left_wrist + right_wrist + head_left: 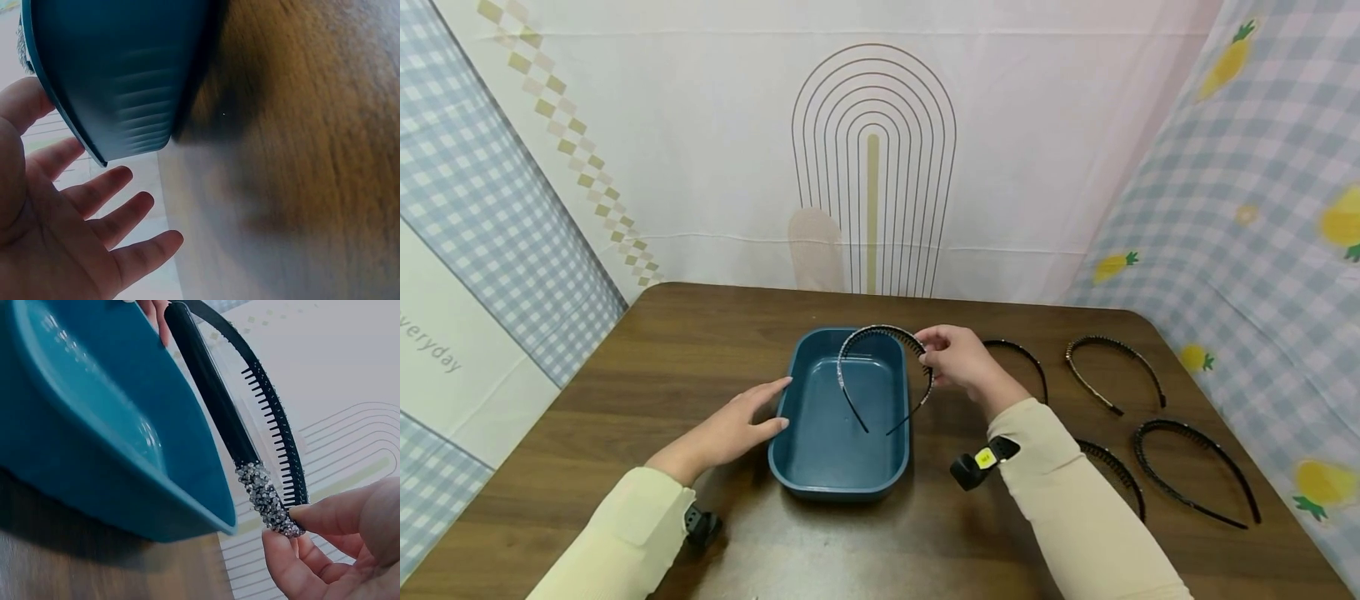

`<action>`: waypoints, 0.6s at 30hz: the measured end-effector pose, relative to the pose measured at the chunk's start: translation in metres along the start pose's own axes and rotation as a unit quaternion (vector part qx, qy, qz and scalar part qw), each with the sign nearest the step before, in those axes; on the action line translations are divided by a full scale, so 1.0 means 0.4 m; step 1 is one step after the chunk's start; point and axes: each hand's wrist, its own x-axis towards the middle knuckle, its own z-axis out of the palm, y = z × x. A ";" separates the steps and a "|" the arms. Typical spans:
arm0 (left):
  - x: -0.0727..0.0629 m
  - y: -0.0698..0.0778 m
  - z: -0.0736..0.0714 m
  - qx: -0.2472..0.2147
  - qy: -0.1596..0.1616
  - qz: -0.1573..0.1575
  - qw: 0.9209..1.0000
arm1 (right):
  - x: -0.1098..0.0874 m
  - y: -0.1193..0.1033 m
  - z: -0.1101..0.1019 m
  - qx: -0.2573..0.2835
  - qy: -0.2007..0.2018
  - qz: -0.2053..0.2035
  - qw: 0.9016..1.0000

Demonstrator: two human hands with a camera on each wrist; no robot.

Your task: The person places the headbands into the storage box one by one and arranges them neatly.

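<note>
A black headband [275, 419] with silver sparkling stones and inner comb teeth is pinched between the thumb and fingers of my right hand [957, 360]. It hangs above the right part of a blue rectangular tub [838, 489], its two ends pointing down. Bare floor shows inside the tub in the head view. My left hand [730, 429] is at the tub's left side, fingers extended, with thumb and index fingertip touching the rim. In the left wrist view the other fingers [134, 215] are spread apart from the tub's wall.
Right of the tub lie several more headbands: a gold-toned one [1112, 340], a black one [1198, 433], another black one [1118, 471] partly behind the right sleeve, and one [1026, 354] beyond the right hand. All rest on a brown wooden table [700, 333] before a patterned cloth.
</note>
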 end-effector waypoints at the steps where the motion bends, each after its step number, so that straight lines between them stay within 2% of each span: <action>1: 0.000 0.000 0.000 -0.001 0.001 0.000 1.000 | 0.003 -0.002 0.006 0.001 -0.001 -0.001 1.000; 18: 0.003 -0.003 0.001 -0.006 0.003 0.005 1.000 | 0.022 -0.025 0.094 0.007 -0.012 0.011 1.000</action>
